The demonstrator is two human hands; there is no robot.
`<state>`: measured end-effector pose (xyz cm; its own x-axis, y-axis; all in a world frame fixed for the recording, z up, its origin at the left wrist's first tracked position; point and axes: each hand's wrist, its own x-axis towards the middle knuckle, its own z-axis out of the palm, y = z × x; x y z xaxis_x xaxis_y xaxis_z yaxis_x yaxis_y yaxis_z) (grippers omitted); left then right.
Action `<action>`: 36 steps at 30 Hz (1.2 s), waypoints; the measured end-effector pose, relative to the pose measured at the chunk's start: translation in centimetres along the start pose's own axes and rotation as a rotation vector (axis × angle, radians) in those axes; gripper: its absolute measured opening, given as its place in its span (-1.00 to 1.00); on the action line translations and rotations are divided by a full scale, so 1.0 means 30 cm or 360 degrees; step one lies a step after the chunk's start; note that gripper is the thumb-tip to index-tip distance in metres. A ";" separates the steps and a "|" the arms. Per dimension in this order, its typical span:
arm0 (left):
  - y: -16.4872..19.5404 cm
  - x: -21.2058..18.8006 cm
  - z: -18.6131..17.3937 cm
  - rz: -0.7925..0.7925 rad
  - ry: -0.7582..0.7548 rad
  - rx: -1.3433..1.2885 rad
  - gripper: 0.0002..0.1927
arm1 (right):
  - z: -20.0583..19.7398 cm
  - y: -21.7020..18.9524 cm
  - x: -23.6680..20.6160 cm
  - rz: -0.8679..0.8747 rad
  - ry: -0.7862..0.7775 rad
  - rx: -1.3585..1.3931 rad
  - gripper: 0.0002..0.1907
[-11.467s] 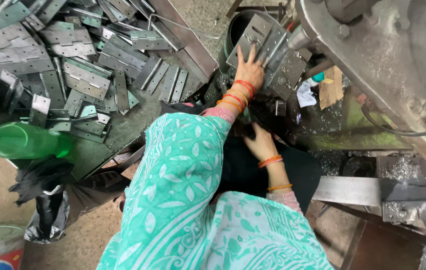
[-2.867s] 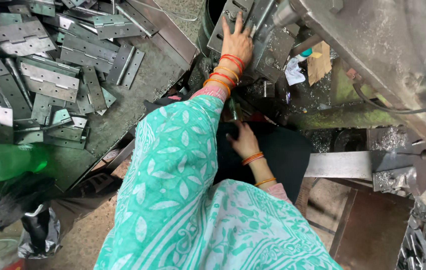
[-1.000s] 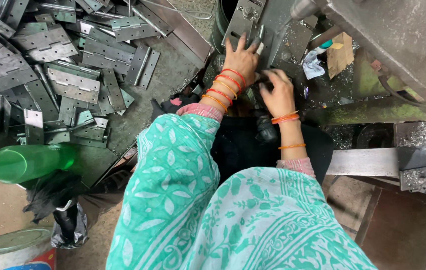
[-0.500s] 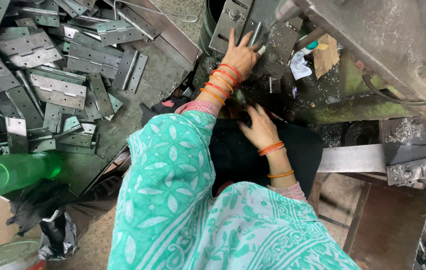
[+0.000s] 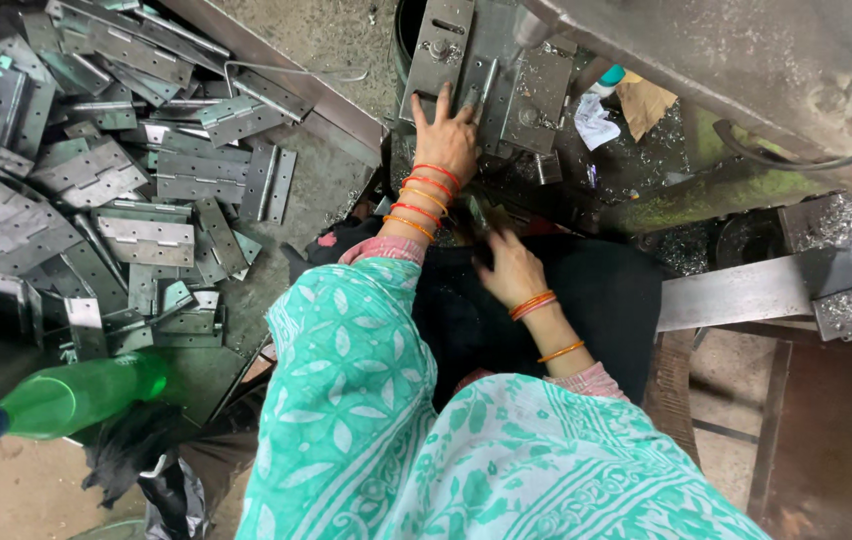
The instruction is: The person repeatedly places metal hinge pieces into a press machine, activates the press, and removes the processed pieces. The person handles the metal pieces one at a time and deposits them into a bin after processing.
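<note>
A grey hinge plate [image 5: 466, 75] lies flat under the machine [image 5: 746, 60], and the left hand [image 5: 449, 140] rests spread on it, fingers open, gripping nothing. The right hand [image 5: 511, 268] hovers lower over a dark cloth [image 5: 596, 300]; whether its grip holds anything cannot be told. Loose hinges [image 5: 146, 190] pile at left, near a green bottle [image 5: 76, 395].
</note>
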<state>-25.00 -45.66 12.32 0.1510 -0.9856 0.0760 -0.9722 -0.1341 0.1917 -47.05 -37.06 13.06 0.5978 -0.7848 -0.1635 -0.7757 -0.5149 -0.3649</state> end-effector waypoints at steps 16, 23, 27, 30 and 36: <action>-0.007 0.101 0.036 -0.0096 0.0144 0.0109 -0.55 | 0.007 0.087 0.044 -0.0088 0.0023 0.0028 -0.46; -0.025 0.115 0.053 -0.0072 0.0318 0.0085 -0.56 | 0.183 0.043 -0.079 0.0134 0.0058 0.0214 -0.46; -0.019 0.106 0.082 -0.0090 0.0350 0.0030 -0.57 | 0.126 0.068 -0.060 0.0058 -0.0004 0.0152 -0.37; -0.004 0.134 0.101 -0.0171 0.0256 0.0002 -0.61 | 0.029 0.076 -0.003 -0.0055 -0.0053 0.0082 -0.32; 0.025 0.250 0.127 -0.0204 0.0352 -0.0043 -0.63 | 0.019 0.086 0.041 -0.0084 -0.0024 -0.0046 -0.36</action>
<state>-25.26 -53.56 9.31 0.3107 -0.9140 0.2610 -0.9380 -0.2505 0.2394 -48.22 -39.15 11.39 0.6410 -0.7510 -0.1584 -0.7483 -0.5655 -0.3467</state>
